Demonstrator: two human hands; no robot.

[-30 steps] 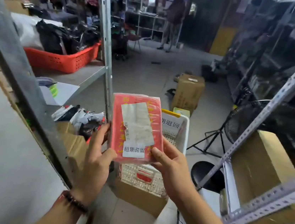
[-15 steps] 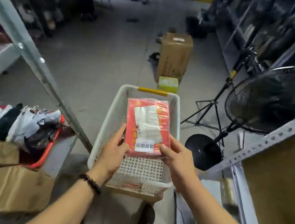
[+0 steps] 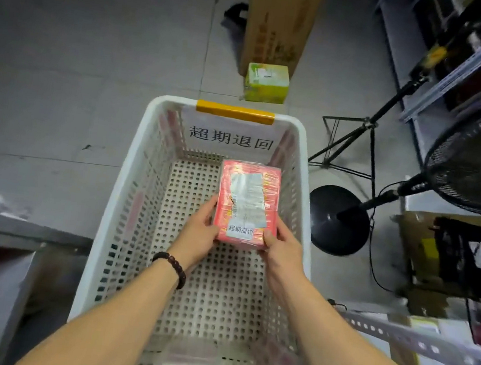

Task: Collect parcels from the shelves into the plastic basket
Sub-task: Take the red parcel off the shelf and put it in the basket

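Both hands, left hand (image 3: pixel 199 233) and right hand (image 3: pixel 281 246), are gripping the red parcel (image 3: pixel 247 203) low inside the white plastic basket (image 3: pixel 116 197), and releasing unevenly is risking it tipping against the wall

Both hands, left hand (image 3: pixel 200 232) and right hand (image 3: pixel 281 246), are gripping the near end of a red parcel (image 3: pixel 247 203) inside the white basket (image 3: pixel 122 198) on the floor (image 3: pixel 63 84).
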